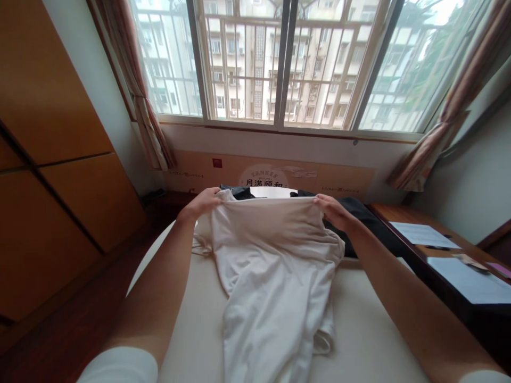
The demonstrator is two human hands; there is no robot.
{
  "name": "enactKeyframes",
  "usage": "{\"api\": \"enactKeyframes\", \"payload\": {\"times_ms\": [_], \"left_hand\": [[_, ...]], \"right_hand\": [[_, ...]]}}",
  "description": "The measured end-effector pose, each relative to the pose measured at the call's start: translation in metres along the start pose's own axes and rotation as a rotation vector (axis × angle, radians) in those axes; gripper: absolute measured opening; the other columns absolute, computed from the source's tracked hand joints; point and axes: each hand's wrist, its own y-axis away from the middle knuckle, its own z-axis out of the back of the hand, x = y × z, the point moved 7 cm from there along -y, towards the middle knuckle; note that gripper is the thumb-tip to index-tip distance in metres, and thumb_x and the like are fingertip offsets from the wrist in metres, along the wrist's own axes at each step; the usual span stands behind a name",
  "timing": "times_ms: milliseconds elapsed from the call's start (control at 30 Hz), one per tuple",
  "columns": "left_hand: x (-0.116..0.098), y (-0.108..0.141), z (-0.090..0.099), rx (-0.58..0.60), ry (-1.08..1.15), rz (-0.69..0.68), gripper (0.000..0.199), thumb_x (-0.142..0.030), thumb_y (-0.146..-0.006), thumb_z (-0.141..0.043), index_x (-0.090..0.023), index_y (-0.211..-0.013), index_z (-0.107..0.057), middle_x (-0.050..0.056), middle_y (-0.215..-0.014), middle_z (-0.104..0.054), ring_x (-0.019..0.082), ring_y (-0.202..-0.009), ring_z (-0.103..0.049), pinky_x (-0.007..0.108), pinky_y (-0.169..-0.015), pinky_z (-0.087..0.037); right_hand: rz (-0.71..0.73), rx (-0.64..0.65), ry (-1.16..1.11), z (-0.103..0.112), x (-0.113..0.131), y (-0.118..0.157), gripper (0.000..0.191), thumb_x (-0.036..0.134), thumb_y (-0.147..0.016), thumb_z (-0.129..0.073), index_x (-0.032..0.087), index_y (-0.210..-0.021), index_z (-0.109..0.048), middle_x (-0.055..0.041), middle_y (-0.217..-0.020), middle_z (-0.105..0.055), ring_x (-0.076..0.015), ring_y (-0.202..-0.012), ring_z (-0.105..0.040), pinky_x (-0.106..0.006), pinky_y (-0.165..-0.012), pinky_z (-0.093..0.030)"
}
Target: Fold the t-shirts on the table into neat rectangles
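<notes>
- Left hand: clenched, grasping the top edge of the white T-shirt.
- Right hand: clenched on the same edge, at its opposite end.
- T-shirt: raised by that edge, lower part lying crumpled on the cream mattress.
- Dark garment: on the mattress, behind the T-shirt.
- Wooden desk: just beside the mattress, right side, bearing papers.

Dark cloth mostly hidden behind white shirt.
</notes>
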Motion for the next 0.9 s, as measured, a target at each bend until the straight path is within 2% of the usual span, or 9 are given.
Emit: {"api": "enactKeyframes", "payload": {"times_ms": [133,267,333,433,533,633,767,833,900], "left_hand": [[-0.024,-0.005,0.001,-0.174,0.062,-0.134,0.029,-0.046,-0.071,-0.064,-0.020,-0.083,-0.064,0.001,-0.079,-0.068,0.021,-0.076,-0.062,0.027,-0.067,-0.045],[-0.027,-0.006,0.001,-0.312,-0.098,-0.058,0.031,-0.052,-0.080,-0.062,-0.021,-0.082,-0.065,0.003,-0.078,-0.070,0.022,-0.077,-0.063,0.027,-0.067,-0.042],[-0.019,-0.005,0.000,-0.306,-0.213,0.024,0.035,-0.056,-0.081,-0.062,-0.021,-0.078,-0.067,0.007,-0.079,-0.072,0.026,-0.081,-0.066,0.029,-0.068,-0.042],[0.002,-0.004,-0.011,-0.101,-0.277,0.148,0.041,-0.061,-0.077,-0.066,-0.021,-0.071,-0.068,0.009,-0.079,-0.074,0.029,-0.081,-0.069,0.030,-0.064,-0.043],[0.025,0.002,-0.021,0.187,-0.240,0.249,0.046,-0.066,-0.067,-0.073,-0.021,-0.064,-0.069,0.008,-0.076,-0.074,0.027,-0.074,-0.067,0.029,-0.059,-0.044],[0.037,0.009,-0.009,0.219,-0.165,0.317,0.046,-0.065,-0.061,-0.078,-0.020,-0.065,-0.071,0.007,-0.073,-0.072,0.026,-0.072,-0.067,0.030,-0.059,-0.047],[0.049,0.028,0.003,0.269,-0.033,0.491,0.043,-0.055,-0.054,-0.084,-0.022,-0.081,-0.077,0.007,-0.089,-0.077,0.028,-0.086,-0.072,0.031,-0.067,-0.055],[0.052,0.037,0.001,0.359,-0.025,0.531,0.040,-0.048,-0.050,-0.085,-0.023,-0.080,-0.077,0.007,-0.094,-0.078,0.029,-0.091,-0.072,0.031,-0.068,-0.055],[0.055,0.040,-0.001,0.390,-0.024,0.519,0.035,-0.041,-0.048,-0.084,-0.023,-0.077,-0.076,0.006,-0.091,-0.078,0.030,-0.091,-0.072,0.030,-0.066,-0.053]], "right_hand": [[-0.014,-0.015,-0.412,0.044,0.022,0.010,0.033,0.044,-0.073,-0.078,0.025,-0.082,-0.053,0.0055,-0.066,-0.054,-0.0136,-0.054,-0.049,-0.024,-0.048,-0.038],[0.148,-0.140,-0.366,0.090,0.053,0.025,0.036,0.039,-0.070,-0.086,0.026,-0.083,-0.055,0.0040,-0.072,-0.062,-0.0141,-0.059,-0.054,-0.024,-0.053,-0.042],[0.199,-0.111,-0.201,0.100,0.059,0.029,0.033,0.039,-0.070,-0.085,0.026,-0.090,-0.062,0.0011,-0.081,-0.067,-0.0166,-0.067,-0.059,-0.025,-0.059,-0.046],[0.121,0.134,0.154,0.087,0.038,0.025,0.034,0.032,-0.068,-0.081,0.021,-0.098,-0.072,-0.0033,-0.087,-0.072,-0.0206,-0.079,-0.064,-0.026,-0.066,-0.048],[-0.116,0.330,0.410,0.069,-0.013,0.019,0.036,0.023,-0.060,-0.078,0.017,-0.096,-0.075,-0.0053,-0.087,-0.074,-0.0219,-0.078,-0.066,-0.026,-0.064,-0.049],[-0.280,0.330,0.421,0.061,-0.050,0.013,0.038,0.022,-0.059,-0.080,0.017,-0.096,-0.076,-0.0053,-0.086,-0.075,-0.0209,-0.072,-0.066,-0.026,-0.059,-0.048],[-0.285,0.389,0.336,0.055,-0.064,0.010,0.024,0.032,-0.063,-0.087,0.016,-0.072,-0.073,-0.0024,-0.065,-0.067,-0.0151,-0.055,-0.056,-0.025,-0.049,-0.041],[-0.308,0.337,0.301,0.061,-0.067,0.008,0.029,0.040,-0.069,-0.087,0.016,-0.067,-0.071,-0.0009,-0.057,-0.061,-0.0128,-0.049,-0.049,-0.024,-0.046,-0.038],[-0.312,0.232,0.163,0.068,-0.069,0.005,0.029,0.042,-0.076,-0.084,0.015,-0.074,-0.073,-0.0038,-0.065,-0.068,-0.0148,-0.055,-0.055,-0.025,-0.049,-0.044]]}}
